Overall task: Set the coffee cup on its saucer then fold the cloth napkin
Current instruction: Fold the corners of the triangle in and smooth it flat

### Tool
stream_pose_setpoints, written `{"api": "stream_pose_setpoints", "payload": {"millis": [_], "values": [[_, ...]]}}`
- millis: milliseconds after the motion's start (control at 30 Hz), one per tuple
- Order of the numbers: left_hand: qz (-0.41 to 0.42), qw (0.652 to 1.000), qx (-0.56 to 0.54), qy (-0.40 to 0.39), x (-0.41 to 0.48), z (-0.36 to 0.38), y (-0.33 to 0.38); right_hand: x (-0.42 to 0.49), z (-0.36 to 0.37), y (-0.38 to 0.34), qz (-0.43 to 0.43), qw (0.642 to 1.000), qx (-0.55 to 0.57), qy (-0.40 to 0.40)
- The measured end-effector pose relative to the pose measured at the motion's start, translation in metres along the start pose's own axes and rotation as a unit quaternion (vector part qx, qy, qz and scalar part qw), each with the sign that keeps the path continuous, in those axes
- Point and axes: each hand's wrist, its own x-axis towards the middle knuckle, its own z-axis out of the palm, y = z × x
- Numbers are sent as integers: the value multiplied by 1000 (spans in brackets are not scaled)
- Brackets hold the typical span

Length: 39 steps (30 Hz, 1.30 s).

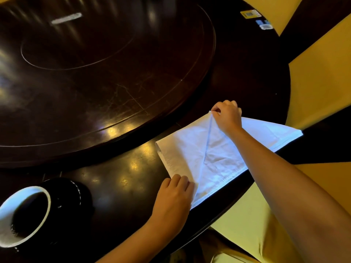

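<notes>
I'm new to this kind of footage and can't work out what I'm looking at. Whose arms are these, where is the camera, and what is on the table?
There is no machine here: a person wears a camera on the head, looking down at their own bare arms. The single picture is that view. On the dark table, near its edge, lies a white cloth napkin, partly folded. The right hand pinches a corner at the far point; the left hand presses the near corner. At lower left stands a dark cup with a white rim; whether a saucer sits beneath it is too dark to tell. A round turntable fills the table's middle.
</notes>
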Motion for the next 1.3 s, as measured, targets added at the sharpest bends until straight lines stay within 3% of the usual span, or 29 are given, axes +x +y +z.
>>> {"api": "stream_pose_setpoints", "payload": {"millis": [133,233,333,400,467,533,667,833,933,1000,1067,1133,1200,1300], "values": [[-5,999,-4,34,-11,2,2,-4,0,-3,-12,999,5,34],[-21,1000,14,12,-14,10,1,-17,-6,-13,-150,986,46,65],[-32,999,11,12,-12,16,-2,-44,0,-25,-353,933,61,-43],[-25,999,1,20,-10,20,-3,-59,11,-32,-399,901,-18,-168],[-22,1000,-1,21,-10,23,-2,-62,22,-34,-385,884,-112,-243],[-28,999,-4,17,-13,26,-4,-57,27,-36,-360,888,-141,-249],[-19,1000,-6,23,-22,33,-9,-58,21,-47,-361,893,-133,-234],[-12,1000,3,27,-32,39,-4,-70,25,-71,-418,865,-136,-241],[-8,999,-23,38,-32,37,-3,-67,35,-75,-391,870,-141,-265],[-11,991,-98,87,-27,33,-11,-66,35,-74,-360,888,-88,-273],[-52,965,-192,168,-17,23,-28,-71,30,-71,-327,915,-13,-235],[-158,925,-260,228,-3,10,-52,-83,19,-65,-298,941,50,-155],[-266,891,-282,236,16,2,-76,-102,7,-62,-276,954,75,-91],[-320,894,-253,185,43,1,-96,-141,-3,-69,-275,956,29,-98]]}}
